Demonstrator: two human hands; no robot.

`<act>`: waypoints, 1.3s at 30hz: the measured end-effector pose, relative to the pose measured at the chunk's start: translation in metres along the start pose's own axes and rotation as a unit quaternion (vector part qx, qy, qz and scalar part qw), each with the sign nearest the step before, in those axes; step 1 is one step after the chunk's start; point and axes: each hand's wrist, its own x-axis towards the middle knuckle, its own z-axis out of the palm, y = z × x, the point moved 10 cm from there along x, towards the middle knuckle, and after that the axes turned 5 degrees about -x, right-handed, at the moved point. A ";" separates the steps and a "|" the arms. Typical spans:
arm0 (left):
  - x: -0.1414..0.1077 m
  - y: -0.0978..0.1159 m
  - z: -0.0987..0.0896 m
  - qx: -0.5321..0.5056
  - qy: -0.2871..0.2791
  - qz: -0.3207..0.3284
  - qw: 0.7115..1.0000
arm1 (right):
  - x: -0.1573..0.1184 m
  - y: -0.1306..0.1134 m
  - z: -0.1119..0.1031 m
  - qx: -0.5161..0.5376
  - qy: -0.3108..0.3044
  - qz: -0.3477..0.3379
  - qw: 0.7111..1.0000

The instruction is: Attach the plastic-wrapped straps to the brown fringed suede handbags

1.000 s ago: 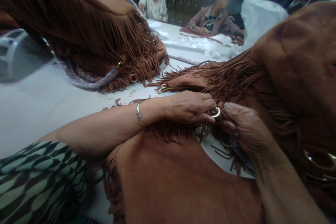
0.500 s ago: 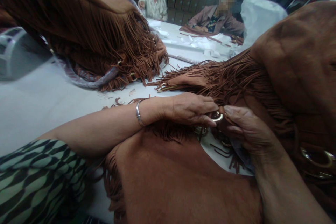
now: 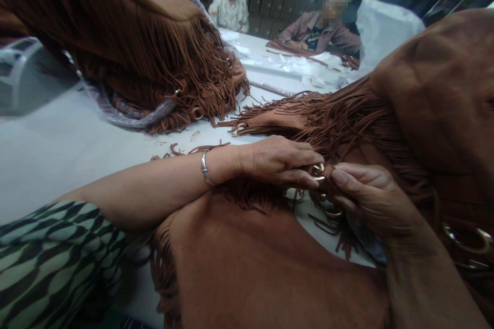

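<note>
At centre right, my left hand (image 3: 280, 162) grips a gold ring (image 3: 319, 178); my right hand (image 3: 366, 185) pinches a brown strap (image 3: 329, 171). Strap is at the ring; whether fastened, I cannot tell. Fringed leather (image 3: 270, 257) lies lower centre.

Seemingly no readable text anywhere

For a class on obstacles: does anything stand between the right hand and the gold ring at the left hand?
Yes: a brown tab, pinched by the right hand, lies between it and the gold ring.
</note>
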 end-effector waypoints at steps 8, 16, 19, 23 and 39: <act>0.001 0.007 0.001 0.022 -0.008 0.026 0.999 | -0.002 0.002 0.005 0.011 -0.028 0.010 1.000; 0.005 0.012 0.012 0.101 -0.058 0.014 0.993 | 0.006 0.011 0.007 0.072 -0.054 0.020 0.996; 0.006 0.007 0.015 0.158 -0.066 -0.018 0.985 | 0.005 0.012 0.008 0.083 -0.061 0.020 0.994; 0.006 0.003 0.016 0.193 -0.058 -0.041 0.979 | 0.002 0.010 0.002 0.035 -0.038 0.031 0.998; 0.000 0.023 0.020 0.232 -0.035 0.110 0.966 | -0.012 0.007 0.013 -0.037 -0.121 0.049 0.991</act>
